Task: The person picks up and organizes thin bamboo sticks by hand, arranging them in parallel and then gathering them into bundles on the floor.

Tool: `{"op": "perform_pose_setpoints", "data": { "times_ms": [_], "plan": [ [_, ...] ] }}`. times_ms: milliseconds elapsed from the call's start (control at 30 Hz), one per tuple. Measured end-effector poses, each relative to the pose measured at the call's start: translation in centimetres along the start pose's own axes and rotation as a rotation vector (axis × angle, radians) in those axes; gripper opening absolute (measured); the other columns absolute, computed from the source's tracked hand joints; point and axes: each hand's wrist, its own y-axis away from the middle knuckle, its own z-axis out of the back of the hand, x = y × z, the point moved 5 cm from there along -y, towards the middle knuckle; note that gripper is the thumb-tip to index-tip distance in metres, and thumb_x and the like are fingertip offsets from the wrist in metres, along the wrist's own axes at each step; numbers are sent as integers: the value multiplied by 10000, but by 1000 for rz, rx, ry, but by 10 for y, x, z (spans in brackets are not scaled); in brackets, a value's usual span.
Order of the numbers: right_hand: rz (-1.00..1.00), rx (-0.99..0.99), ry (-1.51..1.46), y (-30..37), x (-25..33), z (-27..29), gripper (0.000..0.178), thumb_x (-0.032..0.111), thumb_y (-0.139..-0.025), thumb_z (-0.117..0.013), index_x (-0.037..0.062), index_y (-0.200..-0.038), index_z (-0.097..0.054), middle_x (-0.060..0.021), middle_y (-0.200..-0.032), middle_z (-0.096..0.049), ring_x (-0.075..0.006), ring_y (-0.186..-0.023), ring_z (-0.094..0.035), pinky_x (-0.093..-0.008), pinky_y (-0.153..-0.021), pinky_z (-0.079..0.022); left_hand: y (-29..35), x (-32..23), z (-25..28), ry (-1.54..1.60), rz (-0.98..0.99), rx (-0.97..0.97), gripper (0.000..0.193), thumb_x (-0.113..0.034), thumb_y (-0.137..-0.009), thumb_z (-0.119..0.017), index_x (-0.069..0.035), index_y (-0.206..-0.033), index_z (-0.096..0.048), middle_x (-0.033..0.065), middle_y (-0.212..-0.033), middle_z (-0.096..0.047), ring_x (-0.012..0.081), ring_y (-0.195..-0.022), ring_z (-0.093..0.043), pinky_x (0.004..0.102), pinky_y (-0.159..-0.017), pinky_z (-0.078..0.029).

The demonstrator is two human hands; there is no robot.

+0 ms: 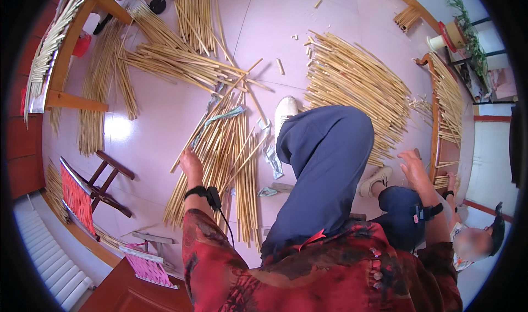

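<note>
My left hand (191, 168) is over the left edge of a loose pile of thin wooden sticks (220, 152) on the floor. Its fingers are mostly hidden, so I cannot make out whether they grip a stick. Strips of pale blue cloth (225, 115) lie across and beside this pile. At the right, my right hand (415, 166) hangs in the air with its fingers apart and nothing in it. A broad layer of sticks (352, 86) is spread on the floor ahead of that hand.
More stick bundles (176, 62) lie at the far left, near a wooden bench (77, 99). Folding stools with red (77, 194) and pink (147, 265) seats stand at the left. A wooden rack (435, 119) holds sticks at the right. Another person (467, 243) is at the lower right.
</note>
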Motion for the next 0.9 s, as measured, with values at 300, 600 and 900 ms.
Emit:
{"op": "perform_pose_setpoints", "data": {
  "times_ms": [300, 600, 900],
  "plan": [
    [-37, 97, -36, -20, -6, -10, 263, -15, -728, -527, 4, -990, -510, -162, -937, -490, -317, -892, -498, -334, -774, -402, -43, -11, -21, -383, -9, 169, 159, -111, -799, -442, -90, -831, -596, 76, -911, -567, 244, -890, -527, 387, -738, -410],
    [10, 96, -51, -41, 17, -13, 278, 2, -729, -535, 15, -1006, -513, -157, -970, -500, -320, -915, -497, -352, -784, -407, -51, -24, -28, -423, -100, 216, 124, -118, -793, -460, -88, -827, -575, 57, -878, -599, 240, -894, -529, 421, -777, -379],
    [-42, 119, -65, -38, 5, -20, 288, 18, -723, -563, 35, -1007, -525, -152, -994, -514, -342, -920, -510, -374, -777, -413, 20, -9, 17, -136, -177, 175, 107, -111, -810, -459, -46, -797, -543, 143, -749, -560, 307, -718, -551, 412, -616, -419]
  ]
}}
